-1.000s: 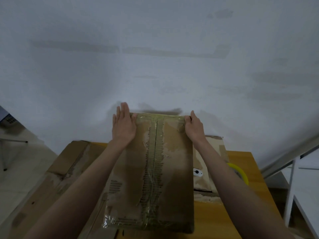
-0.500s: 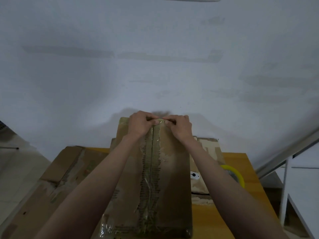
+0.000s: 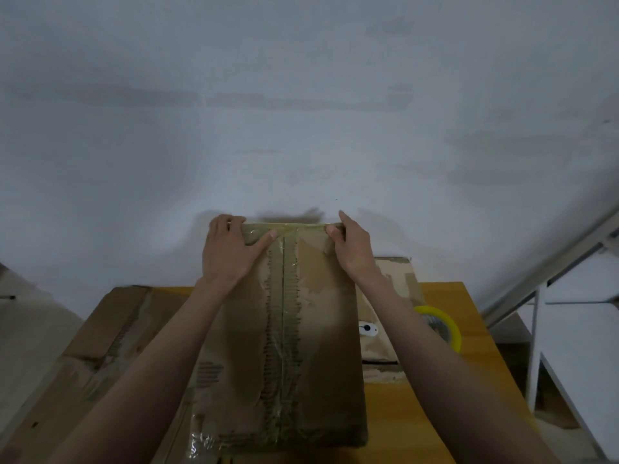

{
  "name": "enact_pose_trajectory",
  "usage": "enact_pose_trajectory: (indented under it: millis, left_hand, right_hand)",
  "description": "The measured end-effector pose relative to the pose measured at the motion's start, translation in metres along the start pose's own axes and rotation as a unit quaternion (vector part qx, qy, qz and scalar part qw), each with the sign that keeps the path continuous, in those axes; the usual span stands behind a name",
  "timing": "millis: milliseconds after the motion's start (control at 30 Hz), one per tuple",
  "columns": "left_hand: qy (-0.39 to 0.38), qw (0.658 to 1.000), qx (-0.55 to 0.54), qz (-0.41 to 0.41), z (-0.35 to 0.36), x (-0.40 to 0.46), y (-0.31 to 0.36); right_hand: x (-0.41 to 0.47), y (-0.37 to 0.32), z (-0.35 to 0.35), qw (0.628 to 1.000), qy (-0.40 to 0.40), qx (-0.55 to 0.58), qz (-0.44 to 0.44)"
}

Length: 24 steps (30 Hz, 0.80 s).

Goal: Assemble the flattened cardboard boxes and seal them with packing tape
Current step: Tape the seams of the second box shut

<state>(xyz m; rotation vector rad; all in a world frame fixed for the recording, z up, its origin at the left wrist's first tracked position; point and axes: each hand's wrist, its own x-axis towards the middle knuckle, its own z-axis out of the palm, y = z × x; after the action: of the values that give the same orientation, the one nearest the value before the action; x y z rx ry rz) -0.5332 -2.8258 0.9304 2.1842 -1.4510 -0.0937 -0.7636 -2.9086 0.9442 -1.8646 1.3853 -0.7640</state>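
Pale grey plastered wall point(image 3: 301, 112) behind, faintly streaked; yellow-orange wooden table point(image 3: 445, 303) below it. White metal shelving frame point(image 3: 536, 329) at the right edge.

Assembled brown cardboard box point(image 3: 321, 346) standing on the table, top face toward the camera, far edge close to the wall. Centre seam covered lengthwise by a strip of clear packing tape point(image 3: 283, 329), with torn paper along both sides of the strip. More clear tape wrapped across the near edge and the far edge.

Left hand point(image 3: 227, 252) placed at the far left corner of the box: palm down on the top face, fingers curled over the far edge, thumb stretched inward along the taped edge. Forearm extended straight from the lower left.

Right hand point(image 3: 351, 249) placed at the far right corner: fingers wrapped round the corner, thumb pressed on the top face near the edge tape. Forearm extended from the lower right. Both hands gripping the box, well apart, one at each far corner.

Flattened brown cardboard sheets point(image 3: 100, 329) lying at the left, partly under the box. Second piece of worn cardboard point(image 3: 398, 279) lying to the right of the box. Yellow-cored roll of packing tape point(image 3: 442, 326) resting on the table just beyond the right forearm.
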Motion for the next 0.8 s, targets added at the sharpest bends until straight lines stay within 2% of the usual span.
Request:
enact_pose_trajectory:
  millis: [200,300,400,567,700,800]
  left_hand:
    - [-0.043,0.996,0.07,0.024,-0.01,0.007,0.006]
    - [-0.022,0.994,0.075,0.078,-0.011,0.002,0.022]
    - [-0.019,0.986,0.075,0.148,-0.006,-0.006,0.058]
    - [-0.033,0.968,0.049,0.244,0.022,-0.03,0.139]
    - [-0.063,0.957,0.032,0.28,0.055,-0.054,0.192]
    - [-0.094,0.954,0.028,0.282,0.083,-0.075,0.217]
  right_hand:
    - [0.0,0.004,-0.01,1.0,-0.021,0.018,-0.008]
    - [-0.01,0.017,-0.022,0.999,0.024,0.011,-0.043]
    - [-0.021,0.037,-0.041,0.996,0.058,-0.039,-0.057]
    - [-0.04,0.073,-0.086,0.983,0.069,-0.169,-0.034]
    - [-0.059,0.111,-0.115,0.973,0.074,-0.22,-0.003]
    - [-0.078,0.144,-0.125,0.967,0.049,-0.248,0.021]
